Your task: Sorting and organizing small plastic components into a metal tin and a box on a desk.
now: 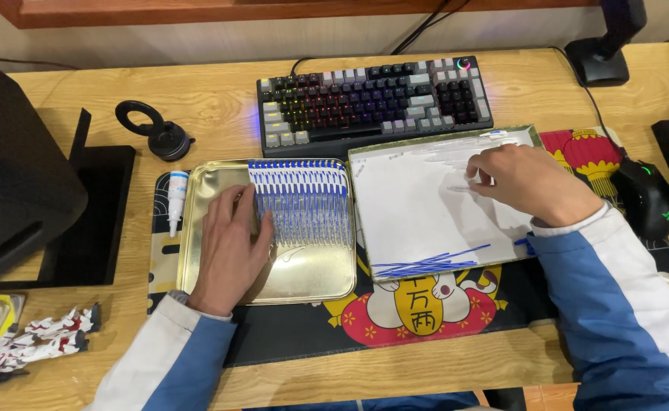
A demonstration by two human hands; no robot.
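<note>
Two hands work: left hand (232, 247) spread flat beside upright-lined blue sticks (300, 202), right hand (528, 183) pinching a clear strip (462, 188).

The tray (197, 228) under the left hand (232, 247) is thin metal, pale gold, glossy and smooth, with soft reflections. The row of blue-and-white sticks (300, 199) lying in it looks like shiny plastic. At three o'clock from it, the board (418, 205) under the right hand (528, 183) has a matt white, paper-like face. The worktop (220, 99) is light wood with visible grain, faintly satin. The mat (426, 320) looks like printed cloth. The keyboard (372, 99) is matt plastic.
</note>
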